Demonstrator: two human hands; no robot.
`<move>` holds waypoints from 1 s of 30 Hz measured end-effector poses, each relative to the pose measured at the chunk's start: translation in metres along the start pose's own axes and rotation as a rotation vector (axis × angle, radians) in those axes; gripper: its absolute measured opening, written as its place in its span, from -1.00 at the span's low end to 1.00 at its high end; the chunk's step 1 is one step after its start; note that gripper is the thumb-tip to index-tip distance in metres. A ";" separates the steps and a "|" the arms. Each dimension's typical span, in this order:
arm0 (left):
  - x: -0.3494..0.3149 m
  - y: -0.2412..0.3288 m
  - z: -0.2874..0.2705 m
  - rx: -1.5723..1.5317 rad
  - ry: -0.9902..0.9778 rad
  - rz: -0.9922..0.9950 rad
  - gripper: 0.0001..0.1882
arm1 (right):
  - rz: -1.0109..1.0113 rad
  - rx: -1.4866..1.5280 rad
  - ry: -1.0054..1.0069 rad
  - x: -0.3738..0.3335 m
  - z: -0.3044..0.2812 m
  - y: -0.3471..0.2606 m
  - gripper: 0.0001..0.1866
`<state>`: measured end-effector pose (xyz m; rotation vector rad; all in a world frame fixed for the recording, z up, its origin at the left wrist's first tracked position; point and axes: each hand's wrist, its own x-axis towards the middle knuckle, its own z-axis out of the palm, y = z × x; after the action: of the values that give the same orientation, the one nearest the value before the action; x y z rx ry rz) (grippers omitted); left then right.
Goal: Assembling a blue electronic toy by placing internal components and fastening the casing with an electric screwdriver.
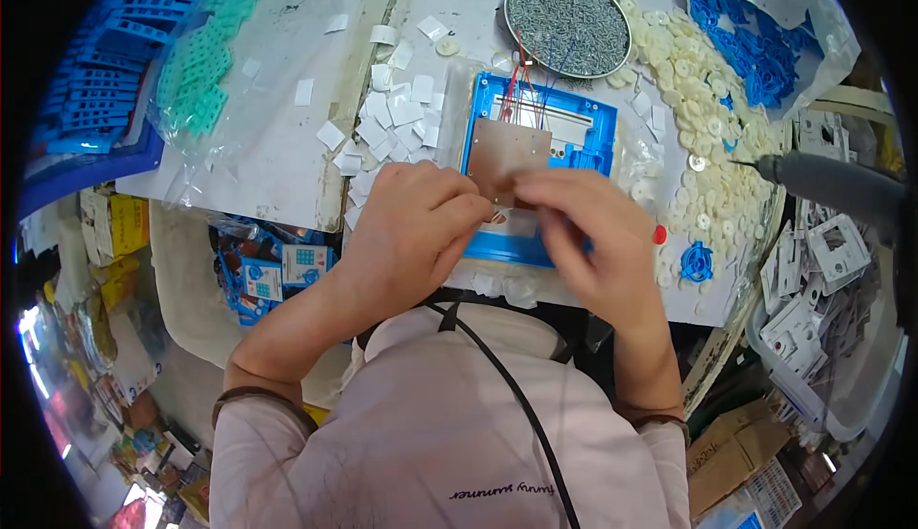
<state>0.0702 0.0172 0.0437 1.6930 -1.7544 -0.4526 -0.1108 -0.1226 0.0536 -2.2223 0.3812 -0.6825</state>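
A brown circuit board [512, 151] with red and blue wires at its far end sits tilted over an open blue plastic housing [602, 123]. My left hand [411, 228] is closed, its thumb and fingertips pinching at the board's near left corner. From the other side, my right hand [602, 237] has its curled fingers on the board's near right edge; its thumb hangs lower, over the housing. A short pale wire [499, 215] shows between the fingertips. Part of the housing's near half lies hidden under both hands.
Beyond the housing stands a round tin of screws [569, 24]. Cream plastic discs [703, 99] spread on the right, white square pads [397, 118] on the left. A dark electric screwdriver [832, 180] juts in from the right. A bag of blue parts [751, 46] lies behind.
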 end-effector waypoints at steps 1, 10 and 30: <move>0.002 -0.001 0.000 0.006 0.008 0.027 -0.75 | 0.022 0.000 -0.040 -0.001 0.004 0.002 -0.76; 0.009 -0.001 0.018 -0.119 0.164 -0.082 -0.74 | 0.253 0.109 -0.131 0.001 0.009 -0.002 -0.85; 0.007 -0.011 0.011 0.023 0.028 -0.008 -0.87 | 0.542 0.292 -0.172 0.001 0.008 -0.001 -0.92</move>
<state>0.0713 0.0068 0.0304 1.7152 -1.7399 -0.4120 -0.1049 -0.1176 0.0503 -1.7710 0.7107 -0.2340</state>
